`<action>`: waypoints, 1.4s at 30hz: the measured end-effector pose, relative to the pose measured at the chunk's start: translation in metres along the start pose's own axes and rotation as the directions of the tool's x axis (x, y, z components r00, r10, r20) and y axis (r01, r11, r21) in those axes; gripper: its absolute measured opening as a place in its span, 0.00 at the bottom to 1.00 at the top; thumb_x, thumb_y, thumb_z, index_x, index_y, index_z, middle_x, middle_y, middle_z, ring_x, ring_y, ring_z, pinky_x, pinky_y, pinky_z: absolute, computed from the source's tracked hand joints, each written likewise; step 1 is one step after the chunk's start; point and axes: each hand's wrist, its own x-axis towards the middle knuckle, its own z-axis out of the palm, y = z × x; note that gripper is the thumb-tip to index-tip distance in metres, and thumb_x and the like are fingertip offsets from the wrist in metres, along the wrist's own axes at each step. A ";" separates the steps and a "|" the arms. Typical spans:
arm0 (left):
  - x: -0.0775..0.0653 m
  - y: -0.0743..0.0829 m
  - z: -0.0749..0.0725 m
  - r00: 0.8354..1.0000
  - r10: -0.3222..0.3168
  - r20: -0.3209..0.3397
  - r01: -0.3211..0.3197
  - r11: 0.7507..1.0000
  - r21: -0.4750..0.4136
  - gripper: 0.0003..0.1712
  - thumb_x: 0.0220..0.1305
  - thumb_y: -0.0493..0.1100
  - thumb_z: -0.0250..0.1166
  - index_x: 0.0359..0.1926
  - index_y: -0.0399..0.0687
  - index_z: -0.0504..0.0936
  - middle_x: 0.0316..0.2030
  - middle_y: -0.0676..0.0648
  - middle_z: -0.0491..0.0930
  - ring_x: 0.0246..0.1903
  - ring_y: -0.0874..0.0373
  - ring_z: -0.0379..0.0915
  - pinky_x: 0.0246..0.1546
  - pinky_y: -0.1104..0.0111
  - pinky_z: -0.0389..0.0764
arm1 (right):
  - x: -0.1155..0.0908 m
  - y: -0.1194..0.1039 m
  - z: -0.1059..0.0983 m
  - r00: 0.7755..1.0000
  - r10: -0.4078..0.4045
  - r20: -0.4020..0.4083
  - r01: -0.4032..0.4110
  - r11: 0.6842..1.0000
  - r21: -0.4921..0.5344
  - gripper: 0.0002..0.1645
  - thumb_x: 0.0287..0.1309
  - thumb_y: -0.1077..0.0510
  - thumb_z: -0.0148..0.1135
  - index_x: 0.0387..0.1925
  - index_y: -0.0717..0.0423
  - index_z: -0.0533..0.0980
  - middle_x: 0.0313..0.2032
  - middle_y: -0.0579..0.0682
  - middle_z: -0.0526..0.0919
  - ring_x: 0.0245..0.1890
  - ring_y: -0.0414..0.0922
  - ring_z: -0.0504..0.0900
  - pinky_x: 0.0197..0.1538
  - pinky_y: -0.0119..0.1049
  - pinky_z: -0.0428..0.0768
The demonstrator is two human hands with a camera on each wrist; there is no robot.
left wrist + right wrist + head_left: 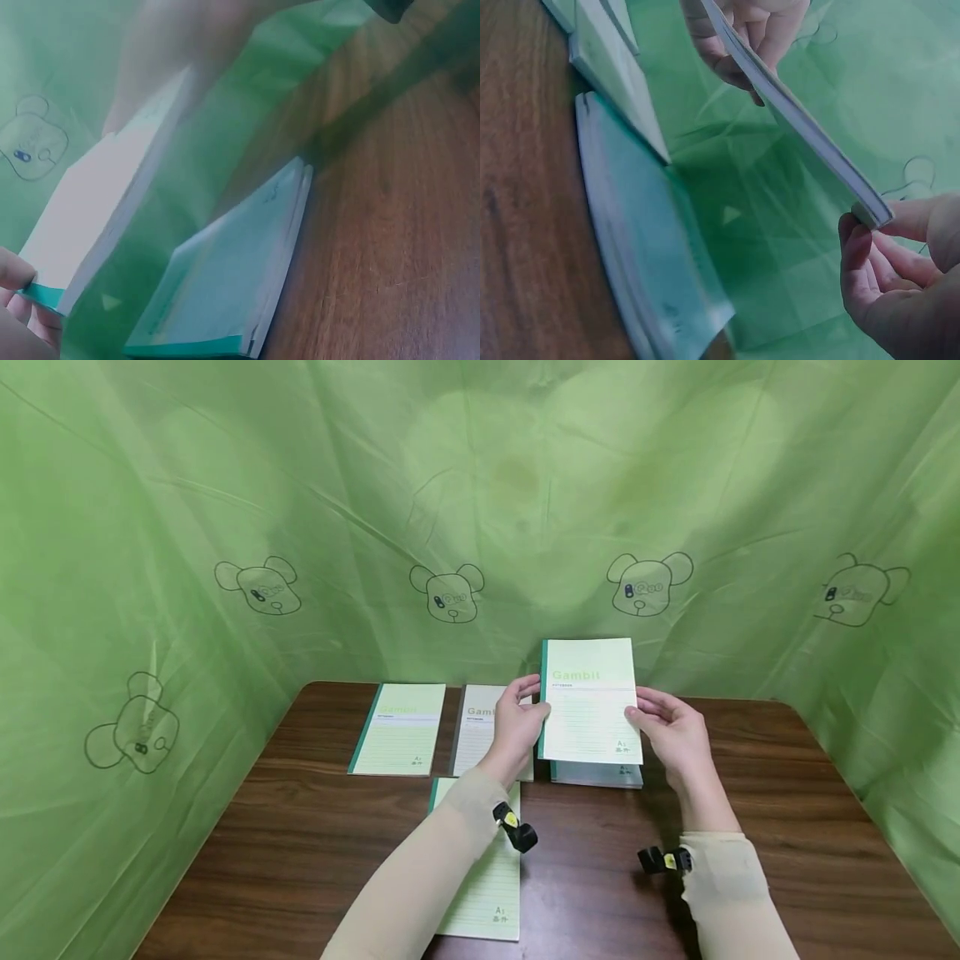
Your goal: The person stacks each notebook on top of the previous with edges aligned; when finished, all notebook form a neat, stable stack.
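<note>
A pale green notebook [591, 718] with a darker green spine is lifted above the table, its cover facing up and marked Gambit. My left hand [517, 722] pinches it at the spine edge, thumb on the cover. At the opposite edge my right hand [675, 735] pinches it; the right wrist view shows that thumb and fingers [859, 255] around a corner. Under it, apart from it, lies a small stack of notebooks [217, 285] with a green spine and bluish-green cover on top. In the left wrist view the raised notebook [105, 202] appears tilted.
Left of the hands lie a green notebook [401, 731] and a grey-spined notebook [471, 743], the latter partly behind my left hand. Another green notebook [487, 893] lies nearer, under my left forearm. Green cloth [525, 485] hangs behind the brown wooden table [300, 843].
</note>
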 end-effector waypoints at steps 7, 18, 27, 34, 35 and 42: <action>0.005 -0.008 0.010 1.000 -0.015 -0.013 0.015 0.999 0.037 0.30 0.64 0.25 0.65 0.65 0.48 0.85 0.57 0.48 0.84 0.48 0.53 0.78 0.46 0.65 0.80 | 0.006 0.018 -0.002 0.997 -0.018 0.072 0.017 1.000 0.013 0.35 0.75 0.59 0.68 0.79 0.62 0.71 0.70 0.66 0.78 0.47 0.30 0.81 0.49 0.21 0.79; 0.005 -0.023 0.015 0.996 -0.089 0.030 0.086 0.992 0.090 0.25 0.75 0.30 0.62 0.70 0.42 0.80 0.58 0.44 0.83 0.57 0.50 0.79 0.56 0.58 0.85 | 0.015 0.044 -0.003 0.991 0.055 0.120 -0.058 0.998 0.027 0.38 0.76 0.58 0.68 0.81 0.59 0.67 0.74 0.65 0.73 0.54 0.35 0.79 0.53 0.22 0.78; 0.005 -0.031 0.021 0.997 -0.072 0.041 0.064 0.983 0.173 0.28 0.72 0.27 0.59 0.71 0.43 0.80 0.60 0.44 0.82 0.52 0.53 0.80 0.52 0.60 0.84 | 0.014 0.046 -0.008 0.984 0.093 0.154 -0.094 0.996 -0.002 0.40 0.77 0.59 0.66 0.84 0.57 0.64 0.78 0.64 0.70 0.65 0.49 0.75 0.55 0.22 0.75; 0.003 -0.034 0.026 0.998 -0.061 0.026 0.052 0.963 0.263 0.25 0.75 0.30 0.62 0.70 0.44 0.81 0.60 0.46 0.83 0.53 0.53 0.81 0.53 0.60 0.85 | 0.016 0.054 -0.011 0.976 0.107 0.189 -0.097 0.993 -0.065 0.40 0.79 0.58 0.64 0.85 0.57 0.62 0.79 0.66 0.67 0.73 0.60 0.69 0.54 0.24 0.74; 0.003 -0.035 0.026 0.998 -0.064 0.027 0.054 0.960 0.274 0.25 0.75 0.31 0.62 0.70 0.44 0.80 0.60 0.46 0.83 0.54 0.53 0.81 0.53 0.60 0.85 | 0.016 0.055 -0.011 0.974 0.113 0.195 -0.101 0.992 -0.072 0.40 0.79 0.58 0.63 0.85 0.57 0.62 0.79 0.66 0.67 0.74 0.60 0.69 0.54 0.25 0.73; 0.006 -0.048 0.024 0.997 -0.064 0.038 0.044 0.919 0.392 0.26 0.76 0.33 0.62 0.72 0.44 0.79 0.63 0.46 0.82 0.62 0.50 0.79 0.61 0.57 0.83 | 0.020 0.070 -0.008 0.966 0.130 0.224 -0.111 0.989 -0.097 0.39 0.80 0.59 0.62 0.84 0.58 0.62 0.79 0.67 0.66 0.74 0.60 0.69 0.60 0.33 0.72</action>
